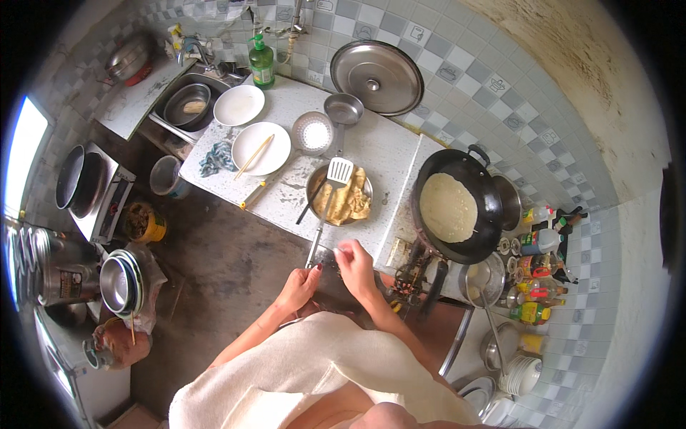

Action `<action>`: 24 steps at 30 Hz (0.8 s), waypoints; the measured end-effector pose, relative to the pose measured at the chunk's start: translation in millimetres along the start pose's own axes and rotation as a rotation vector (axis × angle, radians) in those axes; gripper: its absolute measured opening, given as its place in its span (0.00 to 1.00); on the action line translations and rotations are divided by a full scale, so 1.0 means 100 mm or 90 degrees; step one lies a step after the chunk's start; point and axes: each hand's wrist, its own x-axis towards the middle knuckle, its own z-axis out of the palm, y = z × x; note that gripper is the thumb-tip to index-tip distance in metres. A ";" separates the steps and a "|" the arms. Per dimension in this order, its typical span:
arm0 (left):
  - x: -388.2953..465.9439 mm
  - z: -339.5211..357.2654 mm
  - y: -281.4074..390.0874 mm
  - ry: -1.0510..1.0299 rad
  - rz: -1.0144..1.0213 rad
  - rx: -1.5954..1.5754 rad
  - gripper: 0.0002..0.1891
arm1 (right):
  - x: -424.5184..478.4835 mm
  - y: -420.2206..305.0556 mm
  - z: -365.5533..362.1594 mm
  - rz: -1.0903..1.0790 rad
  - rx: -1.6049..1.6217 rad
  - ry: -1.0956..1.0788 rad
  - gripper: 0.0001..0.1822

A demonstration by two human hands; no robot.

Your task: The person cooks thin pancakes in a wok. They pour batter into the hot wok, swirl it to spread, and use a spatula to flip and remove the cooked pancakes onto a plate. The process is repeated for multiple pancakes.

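My left hand [300, 287] grips the lower end of a slotted spatula [325, 212], its handle running away from me. The spatula's white-looking slotted head [340, 170] is over a metal bowl [311, 186] of folded, browned flatbreads [348, 199]. A dark, thin utensil [312, 202] leans at the bowl's left side. Just right of the spatula handle, my right hand [356, 271] is loosely curled, with nothing visible in it. To the right, a pale round pancake [448, 208] lies in a black wok [485, 228] on a gas burner [410, 281].
Left on the counter [388, 147] are white plates [239, 106], chopsticks [254, 156], a cloth [216, 159], a yellow-ended knife-like tool [262, 185] and a perforated ladle [313, 134]. The wok handle [434, 289] points towards me. A bowl of batter [485, 279] and several bottles [536, 265] stand right.
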 end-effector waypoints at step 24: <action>-0.14 -0.69 -0.22 0.098 0.051 -0.202 0.10 | 1.96 0.48 0.73 -0.287 -0.422 -0.192 0.10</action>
